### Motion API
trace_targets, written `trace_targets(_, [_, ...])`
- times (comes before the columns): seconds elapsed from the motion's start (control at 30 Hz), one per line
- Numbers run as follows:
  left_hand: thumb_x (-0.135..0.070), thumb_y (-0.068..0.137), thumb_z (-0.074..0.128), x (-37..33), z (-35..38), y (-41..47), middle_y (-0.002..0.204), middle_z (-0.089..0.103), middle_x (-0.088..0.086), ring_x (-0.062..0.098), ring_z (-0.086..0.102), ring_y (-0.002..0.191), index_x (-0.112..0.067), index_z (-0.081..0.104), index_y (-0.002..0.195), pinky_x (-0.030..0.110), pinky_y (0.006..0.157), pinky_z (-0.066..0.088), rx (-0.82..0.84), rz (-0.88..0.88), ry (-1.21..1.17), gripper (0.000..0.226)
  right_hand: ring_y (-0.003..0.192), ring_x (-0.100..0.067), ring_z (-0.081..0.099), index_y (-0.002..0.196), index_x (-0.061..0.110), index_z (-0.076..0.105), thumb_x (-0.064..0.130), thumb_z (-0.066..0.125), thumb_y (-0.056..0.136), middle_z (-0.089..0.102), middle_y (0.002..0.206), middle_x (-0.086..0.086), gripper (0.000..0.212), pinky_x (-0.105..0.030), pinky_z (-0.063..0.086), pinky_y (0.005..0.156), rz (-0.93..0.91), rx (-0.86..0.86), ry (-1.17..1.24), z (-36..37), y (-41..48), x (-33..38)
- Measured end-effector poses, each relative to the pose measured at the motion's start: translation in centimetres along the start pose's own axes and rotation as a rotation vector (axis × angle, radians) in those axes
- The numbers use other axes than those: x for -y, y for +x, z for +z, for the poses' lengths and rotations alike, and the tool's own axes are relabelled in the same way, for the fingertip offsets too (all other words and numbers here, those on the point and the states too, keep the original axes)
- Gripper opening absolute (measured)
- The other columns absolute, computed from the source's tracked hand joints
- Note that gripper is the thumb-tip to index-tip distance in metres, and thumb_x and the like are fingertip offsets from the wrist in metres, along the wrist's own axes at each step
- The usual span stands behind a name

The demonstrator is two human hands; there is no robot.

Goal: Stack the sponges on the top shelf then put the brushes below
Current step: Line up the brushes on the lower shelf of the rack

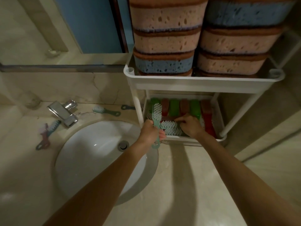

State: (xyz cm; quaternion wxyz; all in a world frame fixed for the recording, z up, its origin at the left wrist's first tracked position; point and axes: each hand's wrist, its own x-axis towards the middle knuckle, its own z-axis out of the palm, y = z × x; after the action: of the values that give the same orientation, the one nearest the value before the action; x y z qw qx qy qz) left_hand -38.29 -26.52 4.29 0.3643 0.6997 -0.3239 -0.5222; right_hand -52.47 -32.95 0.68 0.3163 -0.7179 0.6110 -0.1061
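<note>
Two stacks of pink and blue sponges (164, 41) fill the top shelf (195, 82) of a white rack. On the lower shelf (218, 121) lie several green, brown and red brushes (193, 108). My left hand (149, 132) grips the handle of a teal brush (156, 116), bristles up, at the shelf's front left. My right hand (190, 125) reaches into the lower shelf, fingers curled on a brush beside a white-bristled one (171, 128); which brush it holds is hidden.
A white sink (91, 154) with a chrome tap (65, 113) lies to the left. More brushes lie on the counter: a teal one (105, 110) behind the sink, a dark handle (127, 107) by the rack, two others (47, 132) left of the tap. A mirror hangs above.
</note>
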Motion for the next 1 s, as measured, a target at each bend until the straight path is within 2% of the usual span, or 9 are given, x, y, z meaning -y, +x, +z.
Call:
trace_targets(0.2, [0.0, 0.1, 0.028, -0.7, 1.2, -0.1, 0.079, 0.059, 0.016, 0.018, 0.058, 0.061, -0.005, 0.037, 0.101, 0.03, 0.067, 0.056, 0.066, 0.031, -0.002, 0.01, 0.115, -0.028, 0.056, 0.119, 0.009, 0.063, 0.01, 0.052, 0.089, 0.058, 0.131, -0.011, 0.032, -0.028, 0.042, 0.094, 0.061, -0.156, 0.24, -1.0, -0.8, 0.7])
trace_targets(0.27, [-0.001, 0.099, 0.031, -0.7, 1.8, 0.1, 0.09, 0.059, 0.021, 0.016, 0.058, 0.062, -0.002, 0.041, 0.108, 0.029, 0.068, 0.056, 0.085, 0.058, 0.032, 0.013, 0.1, -0.021, 0.06, 0.097, 0.011, 0.071, 0.019, 0.057, 0.089, 0.067, 0.11, -0.011, 0.018, -0.027, 0.045, 0.079, 0.104, -0.123, 0.434, -1.1, -1.1, 1.3])
trace_targets(0.37, [-0.002, 0.098, 0.037, -0.6, 2.8, 0.1, 0.078, 0.06, 0.015, 0.016, 0.059, 0.06, 0.0, 0.044, 0.102, 0.02, 0.052, 0.056, 0.108, 0.145, 0.105, 0.008, 0.075, -0.013, 0.058, 0.067, 0.021, 0.062, 0.027, 0.062, 0.085, 0.064, 0.077, -0.002, 0.019, -0.024, 0.042, 0.065, 0.109, -0.079, 0.548, -1.3, -1.3, 1.9])
trace_targets(0.47, [-0.006, 0.096, 0.045, -0.4, 3.0, 0.7, 0.069, 0.062, 0.018, 0.027, 0.064, 0.06, -0.015, 0.037, 0.073, 0.045, 0.071, 0.058, 0.076, 0.272, 0.263, 0.025, 0.064, -0.002, 0.05, 0.087, 0.019, 0.061, 0.03, 0.064, 0.084, 0.056, 0.069, 0.01, 0.012, -0.011, 0.039, 0.051, 0.098, -0.092, 0.572, -1.8, -1.2, 2.1])
trace_targets(0.6, [-0.01, 0.091, 0.055, -0.8, 3.0, 1.2, 0.07, 0.063, 0.022, 0.034, 0.068, 0.066, -0.019, 0.038, 0.068, 0.05, 0.069, 0.057, 0.085, 0.327, 0.381, 0.029, 0.08, -0.014, 0.057, 0.104, 0.011, 0.06, 0.019, 0.068, 0.082, 0.061, 0.082, 0.002, 0.024, 0.0, 0.038, 0.042, 0.127, -0.04, 0.589, -1.9, -1.3, 2.4])
trace_targets(0.73, [-0.002, 0.093, 0.049, -1.1, 2.4, 1.0, 0.072, 0.057, 0.01, 0.014, 0.061, 0.057, -0.015, 0.048, 0.075, 0.021, 0.052, 0.054, 0.249, 0.29, 0.328, 0.022, 0.1, -0.024, 0.059, 0.12, 0.01, 0.056, 0.017, 0.065, 0.083, 0.064, 0.107, -0.008, 0.039, -0.02, 0.047, 0.074, 0.185, -0.15, 0.543, -2.6, -0.3, 3.0])
trace_targets(0.8, [0.0, 0.093, 0.045, -1.1, 1.5, 1.7, 0.081, 0.062, 0.014, 0.022, 0.063, 0.071, -0.008, 0.057, 0.085, 0.028, 0.066, 0.056, 0.158, 0.301, 0.356, 0.016, 0.108, -0.029, 0.059, 0.12, 0.003, 0.056, 0.017, 0.065, 0.083, 0.062, 0.119, -0.015, 0.04, -0.028, 0.045, 0.083, 0.131, -0.231, 0.434, -3.2, 0.3, 3.0])
trace_targets(0.9, [0.003, 0.092, 0.04, -0.8, 0.1, 3.3, 0.108, 0.066, 0.019, 0.031, 0.06, 0.105, -0.001, 0.063, 0.103, 0.037, 0.095, 0.048, -0.058, 0.318, 0.464, 0.026, 0.106, -0.029, 0.058, 0.116, -0.001, 0.057, 0.015, 0.063, 0.084, 0.061, 0.12, -0.017, 0.036, -0.013, 0.037, 0.064, 0.026, -0.247, 0.201, -4.2, 1.0, 3.3])
trace_targets(1.0, [0.006, 0.092, 0.038, -0.8, -0.2, 4.0, 0.121, 0.06, 0.019, 0.033, 0.055, 0.114, 0.0, 0.059, 0.114, 0.038, 0.097, 0.046, -0.069, 0.311, 0.609, 0.032, 0.124, -0.025, 0.046, 0.13, 0.01, 0.05, 0.016, 0.063, 0.084, 0.046, 0.139, -0.01, 0.048, -0.022, 0.037, 0.095, -0.007, -0.174, -0.01, -4.5, 1.8, 3.3])
